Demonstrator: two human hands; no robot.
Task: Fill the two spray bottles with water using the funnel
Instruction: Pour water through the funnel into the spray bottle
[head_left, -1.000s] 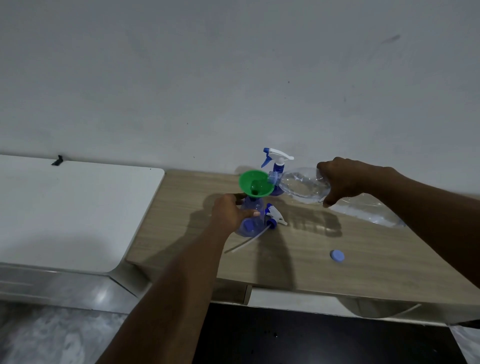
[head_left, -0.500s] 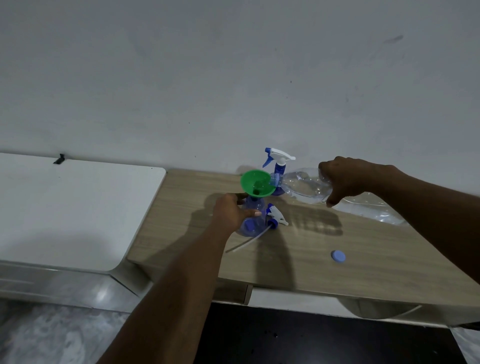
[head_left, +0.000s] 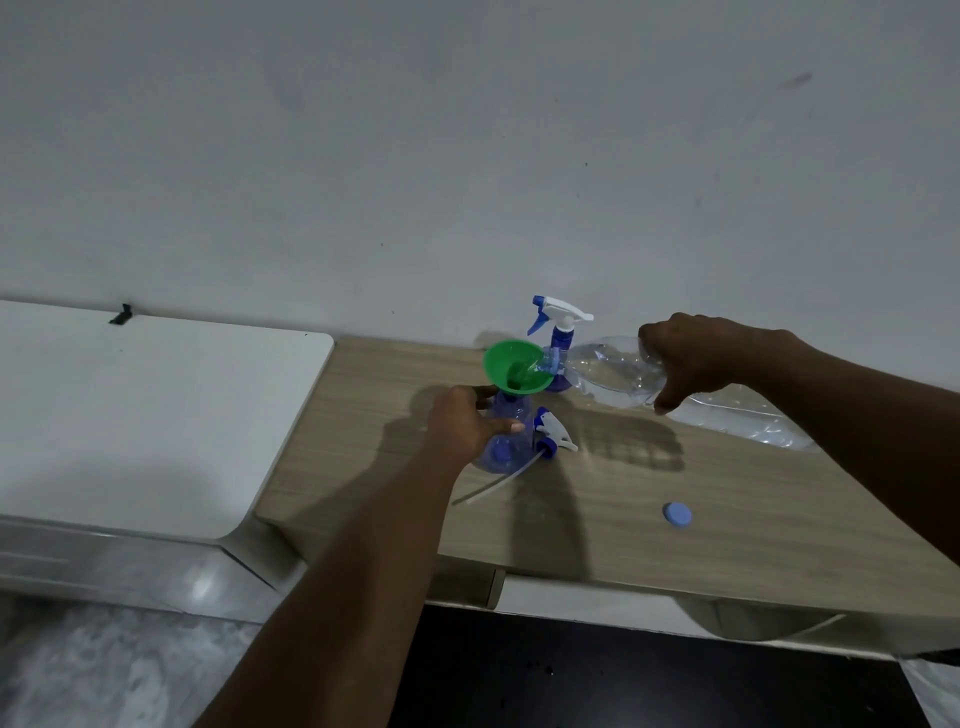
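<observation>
The round green funnel (head_left: 517, 366) is smooth, faintly glossy plastic. The large clear water bottle (head_left: 608, 376) is thin, crinkled, shiny plastic. The translucent blue spray bottle (head_left: 506, 452) is plastic too. The light brown table (head_left: 727, 540) shows matt wood grain.

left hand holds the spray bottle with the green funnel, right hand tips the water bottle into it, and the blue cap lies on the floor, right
No. In the head view the blue cap lies on the wooden table, not on the floor. The rest stands.
</observation>
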